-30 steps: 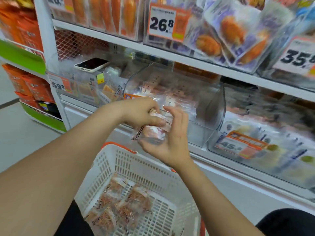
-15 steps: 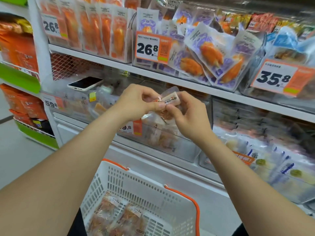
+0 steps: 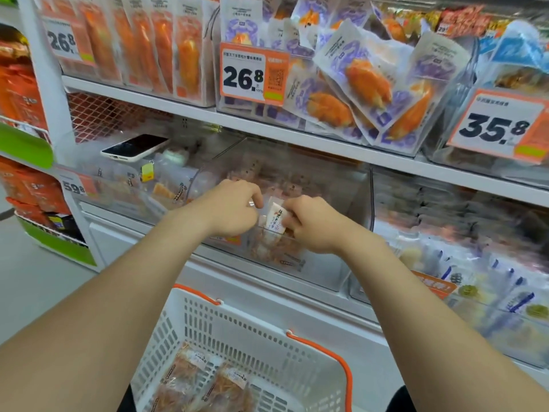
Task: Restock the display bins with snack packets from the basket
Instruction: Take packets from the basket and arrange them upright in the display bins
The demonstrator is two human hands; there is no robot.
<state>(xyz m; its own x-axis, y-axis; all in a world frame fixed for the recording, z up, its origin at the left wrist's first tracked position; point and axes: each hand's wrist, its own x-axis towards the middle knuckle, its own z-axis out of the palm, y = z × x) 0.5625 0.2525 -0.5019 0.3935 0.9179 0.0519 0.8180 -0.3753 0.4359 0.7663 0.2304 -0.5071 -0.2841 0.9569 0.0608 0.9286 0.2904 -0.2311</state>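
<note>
A clear display bin (image 3: 320, 275) sits on the middle shelf, partly filled with small snack packets. Both my hands reach into its open top. My right hand (image 3: 315, 224) pinches a small clear snack packet (image 3: 274, 218) with a white label. My left hand (image 3: 234, 206) has its fingers curled at the packet's other edge. Below, a white basket (image 3: 267, 337) with orange handles holds more snack packets (image 3: 205, 385) at its bottom.
A phone (image 3: 135, 147) lies on top of the clear bin to the left. Price tags 26.8 (image 3: 252, 74) and 35.8 (image 3: 499, 126) hang from the upper shelf's bins. Another clear bin (image 3: 475, 292) of packets stands to the right. Orange packets fill the rack (image 3: 23, 93) at the far left.
Both hands have carried the packet up from above the basket and then down into the open top of the clear bin. The view has tilted up toward the shelves.
</note>
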